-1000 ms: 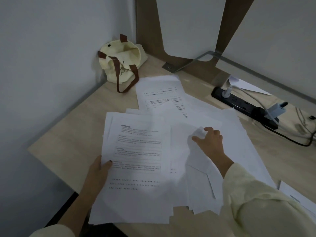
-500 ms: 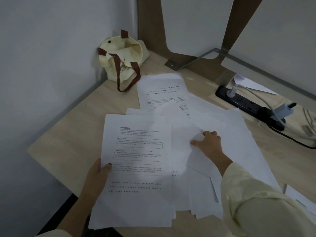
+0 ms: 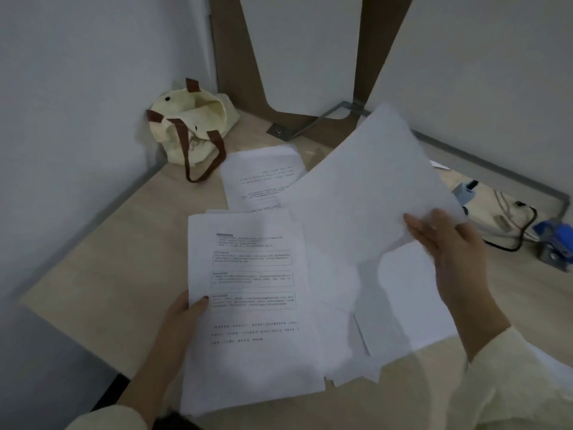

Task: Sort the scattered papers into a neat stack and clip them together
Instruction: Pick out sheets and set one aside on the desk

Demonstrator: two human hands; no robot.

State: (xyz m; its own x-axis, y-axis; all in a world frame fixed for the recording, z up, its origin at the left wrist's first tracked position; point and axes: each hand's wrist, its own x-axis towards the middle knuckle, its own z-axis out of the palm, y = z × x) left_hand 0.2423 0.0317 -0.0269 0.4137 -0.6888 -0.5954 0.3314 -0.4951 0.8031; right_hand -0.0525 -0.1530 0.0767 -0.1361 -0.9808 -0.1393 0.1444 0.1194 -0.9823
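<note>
Sorting under way: the left hand (image 3: 183, 318), lower left of centre, has its grip clamped on the edge of a printed pile (image 3: 251, 305), thumb on top. At right, the right hand (image 3: 449, 249) pinches a corner of a blank sheet (image 3: 366, 193) held up above the bench (image 3: 108, 259). Loose sheets (image 3: 403, 305) lie fanned and skewed beneath it, and one printed page (image 3: 260, 175) sits apart towards upper centre. Nothing looks squared or clipped yet. A tote bag (image 3: 192, 131) stands at upper left. Cables (image 3: 508, 225) and a blue object (image 3: 555, 240), possibly a clip or stapler, lie at the right edge.
</note>
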